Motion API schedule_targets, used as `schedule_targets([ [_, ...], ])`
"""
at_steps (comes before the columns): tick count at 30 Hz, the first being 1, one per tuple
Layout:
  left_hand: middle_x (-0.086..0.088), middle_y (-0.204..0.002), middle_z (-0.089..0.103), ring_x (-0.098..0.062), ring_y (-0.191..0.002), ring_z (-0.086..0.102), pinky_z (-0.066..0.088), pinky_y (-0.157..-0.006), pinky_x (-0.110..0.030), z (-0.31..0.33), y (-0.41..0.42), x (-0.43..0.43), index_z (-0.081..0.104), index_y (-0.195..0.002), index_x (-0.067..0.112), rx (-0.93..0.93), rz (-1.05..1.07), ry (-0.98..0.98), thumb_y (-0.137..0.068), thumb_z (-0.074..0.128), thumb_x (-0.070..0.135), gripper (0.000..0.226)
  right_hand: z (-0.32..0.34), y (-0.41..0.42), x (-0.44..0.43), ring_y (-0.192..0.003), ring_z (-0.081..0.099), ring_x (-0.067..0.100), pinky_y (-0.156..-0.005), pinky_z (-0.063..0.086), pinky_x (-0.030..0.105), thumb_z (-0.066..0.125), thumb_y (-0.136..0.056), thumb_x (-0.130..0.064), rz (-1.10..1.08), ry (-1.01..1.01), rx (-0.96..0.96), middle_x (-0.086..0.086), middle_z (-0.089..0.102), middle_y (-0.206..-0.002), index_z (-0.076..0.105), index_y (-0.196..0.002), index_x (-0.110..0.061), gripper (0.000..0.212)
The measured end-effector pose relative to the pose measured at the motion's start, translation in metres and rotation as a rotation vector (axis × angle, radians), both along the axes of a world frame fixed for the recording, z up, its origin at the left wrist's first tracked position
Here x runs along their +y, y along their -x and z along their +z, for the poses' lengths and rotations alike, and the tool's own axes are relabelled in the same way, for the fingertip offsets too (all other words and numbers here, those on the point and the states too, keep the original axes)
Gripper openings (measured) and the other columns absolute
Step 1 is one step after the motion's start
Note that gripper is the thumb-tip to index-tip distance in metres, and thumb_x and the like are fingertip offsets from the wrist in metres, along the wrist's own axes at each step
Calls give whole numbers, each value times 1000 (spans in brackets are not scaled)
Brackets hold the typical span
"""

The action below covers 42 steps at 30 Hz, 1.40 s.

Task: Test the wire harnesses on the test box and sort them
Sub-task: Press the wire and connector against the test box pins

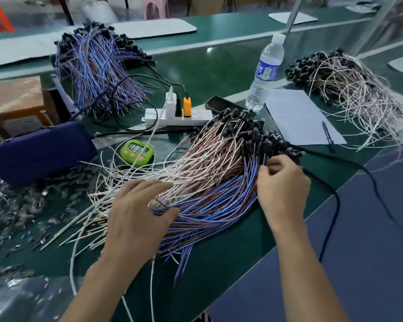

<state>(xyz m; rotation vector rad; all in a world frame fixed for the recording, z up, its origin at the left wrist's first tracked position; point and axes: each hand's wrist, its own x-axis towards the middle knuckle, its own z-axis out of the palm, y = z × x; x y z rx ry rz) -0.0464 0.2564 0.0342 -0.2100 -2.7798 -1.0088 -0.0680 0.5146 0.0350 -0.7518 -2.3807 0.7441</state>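
Observation:
A large heap of wire harnesses (214, 173) lies on the green table in front of me, white and brown wires on top, blue and brown wires nearer, black connectors at the far right end. My left hand (137, 217) lies over the loose wire ends, thumb and fingers pinching a bunch of blue wires. My right hand (282, 182) has its fingers curled around a few blue wires just below the black connectors. The blue test box (37, 152) stands at the left. A sorted blue pile (98, 66) sits far left, a white pile (363, 96) far right.
A white power strip (179, 117) with plugs, a green timer (137, 151), a phone (221, 104), a water bottle (264, 73) and a sheet of paper (300, 117) with a pen lie behind the heap. A black cable (330, 189) runs along the table's right edge. Scrap bits litter the left.

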Motion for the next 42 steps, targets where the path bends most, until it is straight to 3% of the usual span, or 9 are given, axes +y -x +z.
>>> schedule_targets([
  [6, 6, -110, 77, -19, -115, 60, 38, -107, -35, 7, 4, -12, 82, -105, 20, 185, 51, 83, -85, 84, 30, 23, 7, -15, -56, -63, 65, 5, -62, 56, 24, 69, -91, -11, 181, 36, 151, -17, 64, -70, 70, -87, -22, 12],
  [9, 6, -92, 78, -12, -97, 59, 39, -91, -32, 17, 2, -20, 83, -101, 25, 223, 134, 10, -90, 71, 34, 18, 7, -18, -100, -68, 66, 2, -65, 56, 21, 69, -92, -15, 365, 126, 116, -16, 69, -75, 72, -90, -23, 9],
  [12, 8, -67, 75, -27, -69, 68, 41, -66, -32, 28, -2, -34, 82, -90, 35, 183, 244, 105, -89, 78, 35, 4, 9, -16, -142, -66, 65, 4, -64, 54, 21, 68, -92, -17, 525, 172, 101, -14, 70, -73, 71, -89, -24, 8],
  [15, 7, -66, 72, -28, -66, 67, 41, -63, -31, 30, -6, -58, 79, -83, 34, 78, 322, 119, -90, 70, 45, 16, 11, -12, -182, -66, 65, 7, -64, 54, 28, 68, -90, -18, 667, 193, 79, -12, 70, -71, 70, -88, -25, 8],
  [24, 13, -91, 79, -7, -84, 68, 43, -69, -12, 17, -35, -157, 82, -100, 33, 47, 619, -86, -89, 72, 14, 24, 11, -12, -305, -76, 66, 15, -74, 50, 32, 63, -90, -13, 1013, 223, -31, -5, 75, -81, 75, -93, -23, 16],
  [28, 11, -104, 79, -8, -98, 72, 51, -100, -21, 18, -50, -199, 70, -129, 35, 13, 723, -192, -84, 67, -2, 58, 14, -17, -351, -84, 68, 21, -79, 52, 31, 56, -83, -9, 1183, 160, -165, -3, 77, -88, 77, -100, -24, 31],
  [34, 10, -71, 73, -26, -80, 72, 49, -66, -33, 12, -70, -248, 75, -117, 38, 102, 1050, 16, -81, 77, 52, 39, 8, -6, -414, -89, 69, 24, -80, 56, 33, 57, -82, -9, 1333, 87, -348, 1, 77, -91, 76, -98, -22, 28],
  [38, -1, -134, 61, -27, -125, 55, 46, -101, -42, -12, -74, -281, 17, -162, 34, -236, 872, 31, -83, 82, 41, 103, -2, 7, -450, -93, 69, 22, -87, 56, 33, 62, -89, -22, 1315, 121, -384, 1, 77, -101, 76, -106, -23, 22],
  [42, -4, -162, 32, -23, -151, 24, 25, -125, -40, -35, -78, -282, 28, -161, 22, -244, 761, 141, -95, 69, 41, 79, -14, 22, -476, -71, 64, 18, -64, 46, 29, 67, -90, -40, 1234, 75, -434, -6, 68, -75, 69, -81, -21, 21],
])
